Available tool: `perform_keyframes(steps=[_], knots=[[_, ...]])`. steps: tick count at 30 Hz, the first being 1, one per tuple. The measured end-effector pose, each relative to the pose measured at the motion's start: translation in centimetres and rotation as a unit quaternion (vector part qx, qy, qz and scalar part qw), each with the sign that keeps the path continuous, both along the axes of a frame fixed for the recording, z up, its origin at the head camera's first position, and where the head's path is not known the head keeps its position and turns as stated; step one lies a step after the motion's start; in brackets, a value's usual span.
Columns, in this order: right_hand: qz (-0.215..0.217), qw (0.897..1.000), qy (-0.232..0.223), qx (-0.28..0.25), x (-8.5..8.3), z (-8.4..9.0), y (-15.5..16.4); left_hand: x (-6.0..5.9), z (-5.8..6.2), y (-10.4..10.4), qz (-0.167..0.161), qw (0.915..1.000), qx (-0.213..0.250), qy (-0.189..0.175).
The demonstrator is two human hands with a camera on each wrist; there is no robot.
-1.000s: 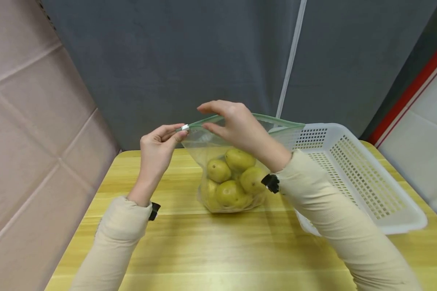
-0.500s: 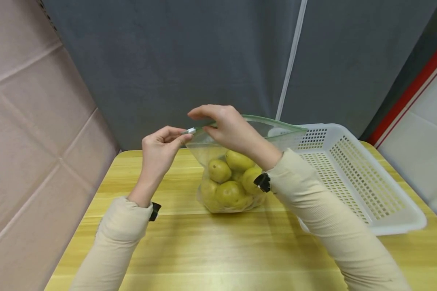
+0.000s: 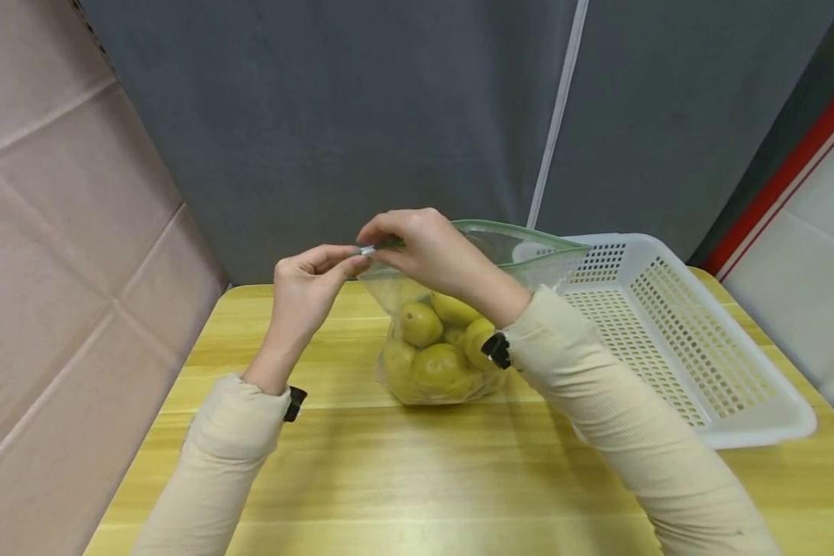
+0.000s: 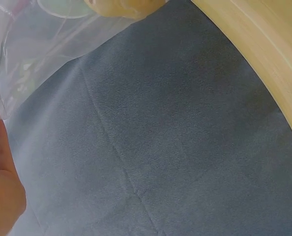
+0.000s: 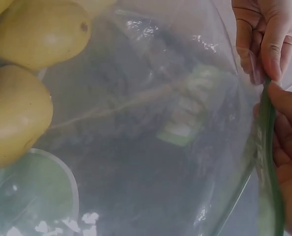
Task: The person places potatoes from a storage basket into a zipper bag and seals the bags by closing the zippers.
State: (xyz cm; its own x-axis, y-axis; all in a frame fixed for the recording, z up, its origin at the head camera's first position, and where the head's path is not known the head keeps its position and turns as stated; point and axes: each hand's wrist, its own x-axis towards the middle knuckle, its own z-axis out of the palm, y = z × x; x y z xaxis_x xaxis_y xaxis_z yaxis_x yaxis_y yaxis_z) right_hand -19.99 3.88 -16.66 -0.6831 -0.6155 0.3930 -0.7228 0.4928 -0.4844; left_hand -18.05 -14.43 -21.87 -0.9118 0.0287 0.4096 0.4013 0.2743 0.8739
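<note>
Left hand (image 3: 304, 292): narrow grip, thumb + fingers pinch the white slider (image 3: 367, 249) at the bag's left top corner.
Bag (image 3: 528, 259): clear plastic w/ green zip strip, upright on worktop (image 3: 389, 463) at centre, top held up betw. both hands; mouth looks open to the right.
Right hand (image 3: 427, 251): fingers curled, tight grip on zip strip just beside the slider, fingertips nearly touching left hand's.
Fruit (image 3: 420, 323): yellow-green, piled in bag bottom.
Basket (image 3: 674, 324): white, perforated, right of bag, touching it.
</note>
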Motion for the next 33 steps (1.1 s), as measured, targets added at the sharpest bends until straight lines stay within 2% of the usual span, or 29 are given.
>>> perform_keyframes(steps=[6, 11, 27, 33], knots=[[-0.017, 1.000, -0.002, 0.005, 0.0, 0.0, 0.2, 0.0, -0.1, -0.1, -0.021, 0.9998, -0.003, 0.000], [-0.027, 1.000, -0.003, 0.015, 0.0, 0.1, 0.3, -0.2, -0.2, 0.1, -0.024, 0.9996, 0.011, -0.002], [-0.038, 0.998, 0.012, 0.039, -0.1, 0.1, 1.2, -0.4, -0.6, 0.1, 0.013, 0.9996, -0.019, 0.014], [-0.044, 0.998, 0.003, 0.038, -0.1, 0.1, 1.6, -0.4, -0.8, -0.2, 0.017, 0.9995, -0.020, 0.020]])
